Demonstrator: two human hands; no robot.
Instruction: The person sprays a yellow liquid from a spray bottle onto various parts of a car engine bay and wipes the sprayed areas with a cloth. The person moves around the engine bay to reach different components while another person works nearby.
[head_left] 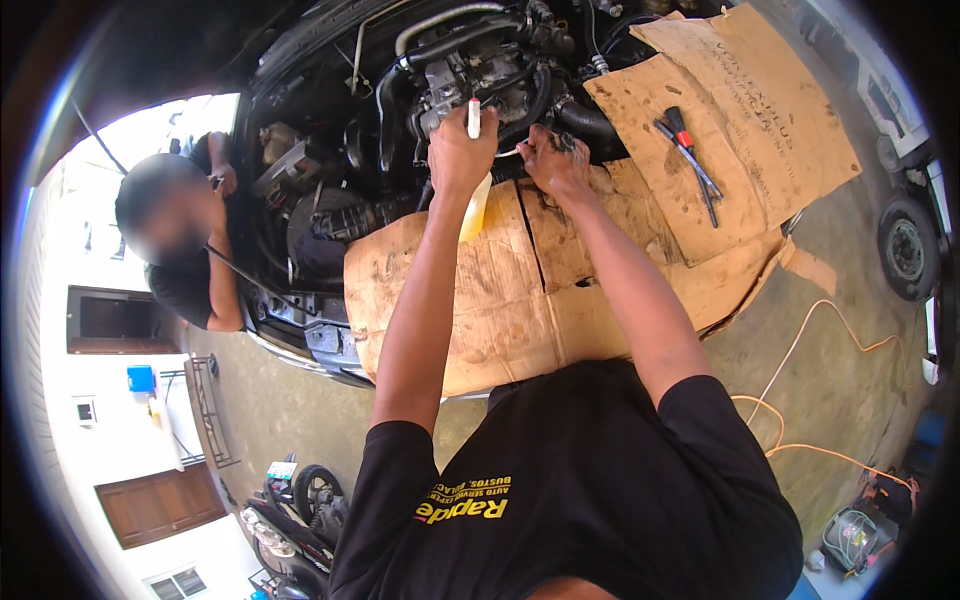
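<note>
My left hand (463, 152) is closed around the neck of a spray bottle (475, 212). Its white head with a red tip rises above my fingers, and yellow liquid shows in the body below. Beside it, my right hand (556, 162) has curled fingers with dark grease on them. A thin pale piece shows at these fingertips, but what they hold is hidden. Both hands are over the near side of a car engine (480, 80) with hoses and metal parts. Stained cardboard (450, 310) covers the car's front edge under my forearms.
A red-and-black brush (678, 126) and dark pen-like tools (706, 190) lie on another cardboard sheet (760, 110) at the right. Another person (180, 220) leans at the engine bay's left edge. An orange cord (800, 447) crosses the floor; a motorcycle (300, 510) stands behind at lower left.
</note>
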